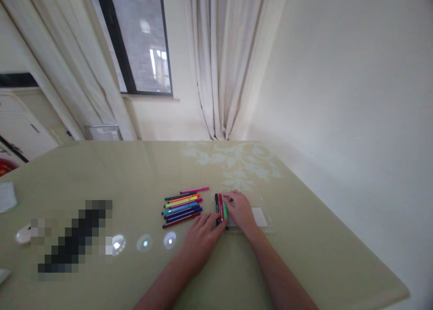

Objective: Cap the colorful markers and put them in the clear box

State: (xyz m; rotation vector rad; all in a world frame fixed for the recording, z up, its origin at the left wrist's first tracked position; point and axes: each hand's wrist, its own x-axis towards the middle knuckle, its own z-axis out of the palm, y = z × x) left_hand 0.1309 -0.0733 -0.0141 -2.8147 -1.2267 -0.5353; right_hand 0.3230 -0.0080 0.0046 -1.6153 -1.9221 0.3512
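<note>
A clear plastic case point(268, 221) lies flat on the table, with a black felt-tip pen point(217, 202), a red felt-tip pen point(221, 203) and a green felt-tip pen point(225, 209) side by side at its left end. My right hand point(242, 211) reaches over the case, its fingers closed on the green pen near the upper end. From the left, my left hand point(203, 235) has its thumb and fingers at the lower ends of these pens, covering parts of them. A white card point(259, 216) shows in the case, partly behind my right hand.
Left of the case lie several coloured felt-tip pens, among them a pink pen point(195, 190) and a dark red pen point(181, 220). A white mouse point(23, 234) and a blurred dark object point(76, 240) are farther left. A wall point(355, 120) borders the table's right side.
</note>
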